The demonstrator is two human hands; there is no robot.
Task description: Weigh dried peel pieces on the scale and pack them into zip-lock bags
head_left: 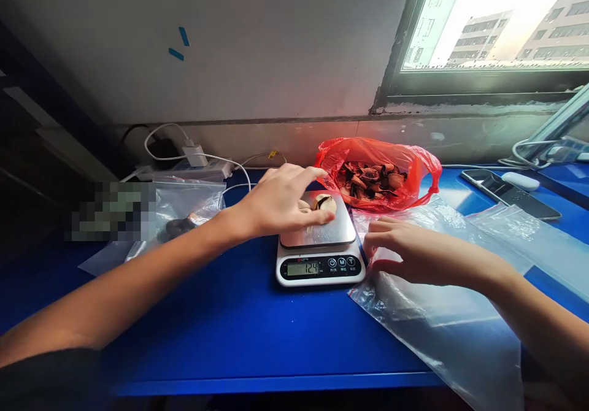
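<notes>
A kitchen scale [321, 269] with a steel plate stands on the blue table. On its plate lie pale, curved dried pieces [326, 203], one with a dark opening. My left hand [288, 202] reaches over them from the left with thumb and fingers apart; its thumb is close to the pieces, and I cannot tell whether it touches. Right of the scale, my right hand [405, 248] has its fingers curled on the edge of a clear plastic zip bag [442, 313]. Behind the scale, an open red plastic bag [426, 178] holds dark brown dried pieces [368, 181].
At the left lies another clear zip bag [193, 196] with dark things inside, near a white charger [195, 156] and cables. At the right are a phone [510, 194], a white rounded object [519, 181] and more clear bags [538, 233]. A wall and window stand behind.
</notes>
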